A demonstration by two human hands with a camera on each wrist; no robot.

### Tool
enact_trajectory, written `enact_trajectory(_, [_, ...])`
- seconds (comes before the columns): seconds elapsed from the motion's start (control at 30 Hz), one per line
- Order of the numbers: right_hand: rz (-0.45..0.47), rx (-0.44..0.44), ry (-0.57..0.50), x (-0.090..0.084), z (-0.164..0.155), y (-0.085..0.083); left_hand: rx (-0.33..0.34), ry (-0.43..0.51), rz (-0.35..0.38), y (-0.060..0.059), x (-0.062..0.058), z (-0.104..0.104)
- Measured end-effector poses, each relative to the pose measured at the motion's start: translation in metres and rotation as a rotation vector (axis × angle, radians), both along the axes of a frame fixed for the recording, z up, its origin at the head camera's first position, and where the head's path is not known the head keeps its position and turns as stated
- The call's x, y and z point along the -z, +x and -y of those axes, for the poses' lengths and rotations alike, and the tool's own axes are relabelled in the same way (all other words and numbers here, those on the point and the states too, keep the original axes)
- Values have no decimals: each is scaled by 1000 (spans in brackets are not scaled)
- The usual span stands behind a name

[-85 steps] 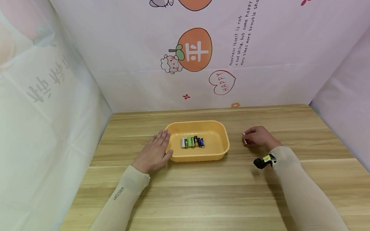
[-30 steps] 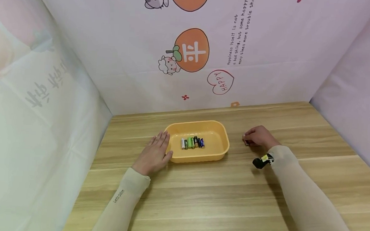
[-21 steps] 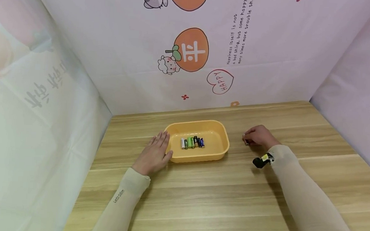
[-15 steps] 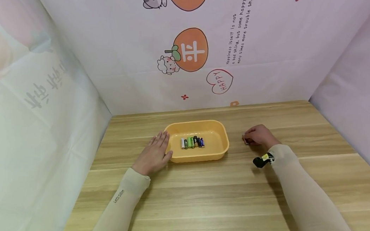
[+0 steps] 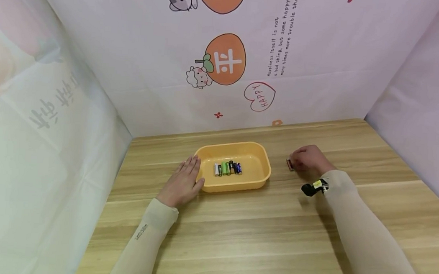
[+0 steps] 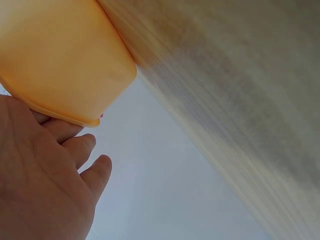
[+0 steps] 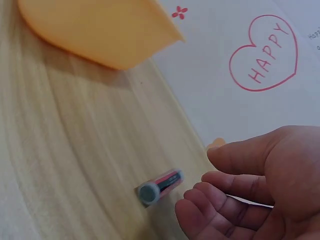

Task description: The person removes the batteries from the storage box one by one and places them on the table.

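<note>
A yellow plastic tray (image 5: 235, 187) (image 6: 60, 55) (image 7: 100, 30) stands on the wooden table and holds several small batteries (image 5: 228, 168) in a row. My left hand (image 5: 182, 183) (image 6: 45, 185) lies flat on the table, its fingers straight and its thumb side against the tray's left wall. To the right of the tray, a single red-and-black battery (image 5: 289, 164) (image 7: 160, 186) lies on the wood. My right hand (image 5: 308, 158) (image 7: 250, 190) hovers just behind this battery with loosely curled fingers, and a small gap separates the fingertips from it.
The wooden table (image 5: 255, 231) is boxed in by printed cloth walls at the left, back and right. A small black clip (image 5: 310, 189) sits at my right wrist. Bare wood stretches in front of the tray and the hands.
My right hand has drawn slightly back and up, and the battery that was at its fingertips now lies apart from them on the table. The left hand and the tray have not moved.
</note>
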State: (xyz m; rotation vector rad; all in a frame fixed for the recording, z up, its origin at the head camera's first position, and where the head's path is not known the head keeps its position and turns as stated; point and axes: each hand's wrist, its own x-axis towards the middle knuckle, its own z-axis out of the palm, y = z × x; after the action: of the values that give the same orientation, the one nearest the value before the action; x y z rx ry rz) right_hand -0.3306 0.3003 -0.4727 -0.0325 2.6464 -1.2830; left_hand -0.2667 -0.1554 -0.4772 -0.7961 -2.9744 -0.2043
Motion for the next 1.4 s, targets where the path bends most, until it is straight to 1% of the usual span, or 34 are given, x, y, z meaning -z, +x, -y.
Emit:
enact_trajectory(0.07, [-14,1,3,-4,0,1,0,-1,-2,0,0,0])
enact_trajectory(0.17, [9,11,-39,-9,3,2,-2,0,5,0,-1,-1])
enact_trajectory(0.23, [11,21,-48,-12,5,2,-2,3,5,-1,-2,-1])
enact_trajectory(0.47, [52,54,-149,-20,17,1,-7,21,9,-1,-1,0])
enact_trajectory(0.77, [58,68,-187,-30,31,1,-1,17,11,-2,-1,-1])
enact_trajectory(0.97, [63,56,-196,-32,43,-2,-4,15,25,-1,-3,0])
enact_trajectory(1.1, [55,52,-203,-34,53,-4,2,12,19,-2,-3,0])
enact_trajectory(1.4, [71,56,-269,-39,73,-10,1,10,27,-3,-4,0])
